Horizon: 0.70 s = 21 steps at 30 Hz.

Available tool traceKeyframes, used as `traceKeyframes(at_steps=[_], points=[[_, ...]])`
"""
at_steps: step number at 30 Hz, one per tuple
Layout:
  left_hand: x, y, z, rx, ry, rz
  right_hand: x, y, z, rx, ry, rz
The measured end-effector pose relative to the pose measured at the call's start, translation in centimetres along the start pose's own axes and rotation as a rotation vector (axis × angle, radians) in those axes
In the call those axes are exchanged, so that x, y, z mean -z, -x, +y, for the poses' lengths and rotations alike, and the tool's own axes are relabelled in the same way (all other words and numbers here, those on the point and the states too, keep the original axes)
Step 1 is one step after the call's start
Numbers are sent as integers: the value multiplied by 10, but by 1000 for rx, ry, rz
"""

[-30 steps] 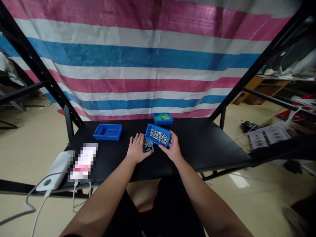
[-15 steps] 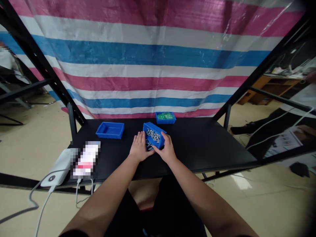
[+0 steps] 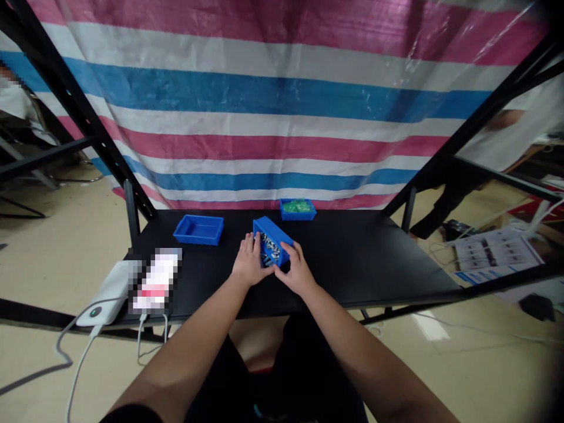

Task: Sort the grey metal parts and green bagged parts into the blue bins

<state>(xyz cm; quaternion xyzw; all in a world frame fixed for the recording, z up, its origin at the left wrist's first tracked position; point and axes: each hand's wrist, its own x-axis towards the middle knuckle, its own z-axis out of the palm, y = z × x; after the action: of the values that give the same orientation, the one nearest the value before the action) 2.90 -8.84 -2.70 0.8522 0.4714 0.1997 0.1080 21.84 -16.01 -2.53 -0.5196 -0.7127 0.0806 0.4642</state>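
A small blue plastic bin (image 3: 274, 232) is tipped steeply on its side toward me at the middle of the black table. Small silvery metal parts, apparently screws (image 3: 270, 248), lie in its mouth and on the tabletop just below it. My right hand (image 3: 298, 272) grips the bin's right end, thumb low and fingers over the edge. My left hand (image 3: 250, 262) rests stretched out along the left side of the parts, thumb toward the right thumb. Together the two hands fence in the parts from the near side. Their exact number and shape are too small to tell.
An empty blue bin (image 3: 199, 230) stands at the left. Another blue bin (image 3: 298, 215) with green packets sits at the back edge. A phone (image 3: 157, 279) and a white power bank (image 3: 104, 298) with cables lie at the left. A striped sheet (image 3: 273, 123) hangs behind.
The bin has tipped further over toward me, so less of its inside shows. My hands stay nearly in place. A person in the right background has moved.
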Motion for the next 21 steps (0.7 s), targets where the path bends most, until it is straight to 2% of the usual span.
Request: traceKeyframes(at_steps=[6,13,21], points=[[0,0,0,9,6,-4,0,0,3,31,13,-14],[-1,0,-2,3,9,34,0,-1,5,162,40,43],[-1,0,-3,-36,16,56,5,-2,6,188,37,76]])
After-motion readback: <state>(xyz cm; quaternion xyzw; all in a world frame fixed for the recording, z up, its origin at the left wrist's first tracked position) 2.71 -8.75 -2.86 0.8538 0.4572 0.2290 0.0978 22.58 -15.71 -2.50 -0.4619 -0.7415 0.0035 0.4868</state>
